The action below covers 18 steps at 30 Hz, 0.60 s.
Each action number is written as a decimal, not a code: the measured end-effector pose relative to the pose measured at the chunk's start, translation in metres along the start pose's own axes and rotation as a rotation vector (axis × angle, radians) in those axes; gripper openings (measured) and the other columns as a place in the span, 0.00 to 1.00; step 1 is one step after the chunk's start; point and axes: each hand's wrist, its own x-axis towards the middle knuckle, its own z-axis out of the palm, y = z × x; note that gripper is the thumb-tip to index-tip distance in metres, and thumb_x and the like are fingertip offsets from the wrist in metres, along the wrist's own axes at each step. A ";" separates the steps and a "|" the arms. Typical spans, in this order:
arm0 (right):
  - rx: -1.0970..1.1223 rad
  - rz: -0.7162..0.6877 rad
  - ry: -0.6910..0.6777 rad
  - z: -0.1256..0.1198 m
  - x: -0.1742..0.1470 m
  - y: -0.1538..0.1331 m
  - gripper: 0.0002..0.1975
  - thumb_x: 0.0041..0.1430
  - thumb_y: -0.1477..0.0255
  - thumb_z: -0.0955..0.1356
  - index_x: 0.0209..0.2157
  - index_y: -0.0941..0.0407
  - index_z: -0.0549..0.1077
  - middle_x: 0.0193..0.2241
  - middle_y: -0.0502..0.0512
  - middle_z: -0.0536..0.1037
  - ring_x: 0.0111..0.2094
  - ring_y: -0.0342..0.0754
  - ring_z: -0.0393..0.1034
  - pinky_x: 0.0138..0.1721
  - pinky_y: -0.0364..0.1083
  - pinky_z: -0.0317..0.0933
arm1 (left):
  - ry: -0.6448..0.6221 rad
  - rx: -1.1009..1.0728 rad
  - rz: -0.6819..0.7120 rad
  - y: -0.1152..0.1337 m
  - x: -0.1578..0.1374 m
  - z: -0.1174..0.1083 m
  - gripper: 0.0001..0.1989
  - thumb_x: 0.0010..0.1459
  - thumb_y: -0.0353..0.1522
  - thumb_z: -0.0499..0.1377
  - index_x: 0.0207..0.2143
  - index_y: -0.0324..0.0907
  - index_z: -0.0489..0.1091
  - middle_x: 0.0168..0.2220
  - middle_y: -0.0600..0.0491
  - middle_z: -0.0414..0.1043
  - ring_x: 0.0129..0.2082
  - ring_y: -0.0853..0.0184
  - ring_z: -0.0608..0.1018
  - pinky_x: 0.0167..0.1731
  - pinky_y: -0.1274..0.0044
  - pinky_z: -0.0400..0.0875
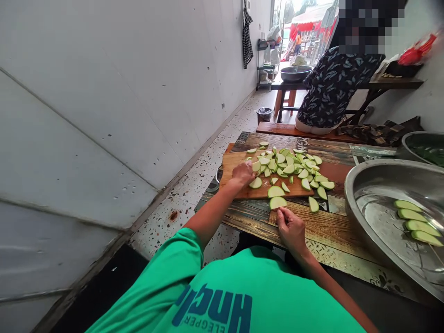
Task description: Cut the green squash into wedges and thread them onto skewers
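Your right hand [291, 229] had its thumb and forefinger pinched together at the lower edge of a half-round slice [278, 203], pale and smooth inside with a thin green rind, held out just past the near edge of the cutting board [229, 172]. A second half-round slice [275, 192] lay close above it, nearly in line (whether a stick ran through the two was too small to tell). Your left hand [243, 172] was curled over the left part of the board, its fingertips at another slice [256, 166]; I could not tell whether you had a grip on it.

To the right of those fingers the heap of slices [289, 169] spread across the flat wooden board, half-moons and smaller wedges overlapping, and some spilled over its right end onto the table [322, 231]. You had a tabletop patterned like mismatched planks, with streaky grain and worn lettering.

On your right stood a broad, shiny metal basin [350, 185] with a rolled rim; inside it four slices [421, 225] overlapped in a row, a thin stick [436, 254] jutting from the near end. Behind that, a second basin [404, 142] held dark leafy greens [426, 152]. Ahead of you, a person in a leaf-print shirt [329, 88] sat on a reddish wooden bench [277, 129].
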 end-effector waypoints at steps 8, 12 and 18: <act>-0.012 0.031 -0.029 -0.001 0.000 0.002 0.16 0.62 0.64 0.62 0.34 0.59 0.76 0.26 0.56 0.79 0.24 0.46 0.71 0.26 0.43 0.61 | 0.047 0.100 -0.067 -0.011 -0.007 -0.010 0.24 0.59 0.40 0.58 0.55 0.39 0.65 0.44 0.40 0.75 0.46 0.55 0.77 0.45 0.72 0.67; -0.002 0.034 -0.019 -0.002 0.001 0.002 0.16 0.62 0.64 0.62 0.34 0.60 0.76 0.27 0.57 0.79 0.24 0.46 0.71 0.27 0.43 0.62 | 0.053 0.062 0.022 -0.017 -0.012 -0.014 0.23 0.60 0.36 0.57 0.57 0.41 0.65 0.44 0.44 0.76 0.44 0.59 0.77 0.44 0.73 0.68; -0.004 0.049 0.008 0.001 0.000 0.002 0.17 0.62 0.63 0.62 0.34 0.59 0.77 0.27 0.57 0.79 0.25 0.46 0.71 0.27 0.42 0.62 | 0.309 -0.567 0.326 0.051 -0.079 -0.094 0.25 0.59 0.25 0.52 0.58 0.46 0.63 0.44 0.51 0.74 0.34 0.70 0.76 0.36 0.77 0.74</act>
